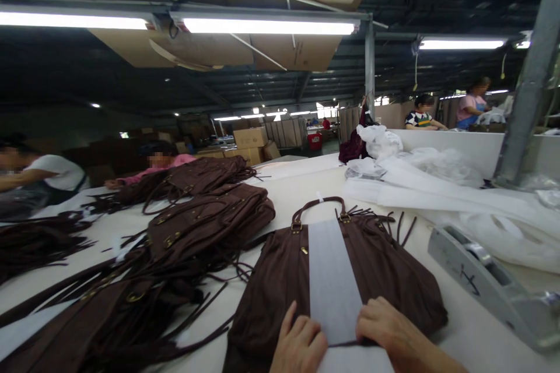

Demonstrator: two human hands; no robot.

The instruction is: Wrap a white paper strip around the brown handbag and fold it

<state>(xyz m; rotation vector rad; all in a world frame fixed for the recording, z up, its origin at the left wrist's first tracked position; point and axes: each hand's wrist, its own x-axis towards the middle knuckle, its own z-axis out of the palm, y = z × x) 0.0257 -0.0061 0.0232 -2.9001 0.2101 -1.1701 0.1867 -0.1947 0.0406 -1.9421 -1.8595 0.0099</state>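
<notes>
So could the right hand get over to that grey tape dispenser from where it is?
Probably yes. The right hand rests on the brown bag, and the tape dispenser lies just to its right on the table, with only bare tabletop between them.

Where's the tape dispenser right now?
In the head view, the grey tape dispenser lies on the table at the right, just beyond the brown bag and the right hand.

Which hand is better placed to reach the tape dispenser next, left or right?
Right, probably. The right hand rests on the brown bag beside the white strip, nearer the tape dispenser; the left hand is farther away.
</notes>
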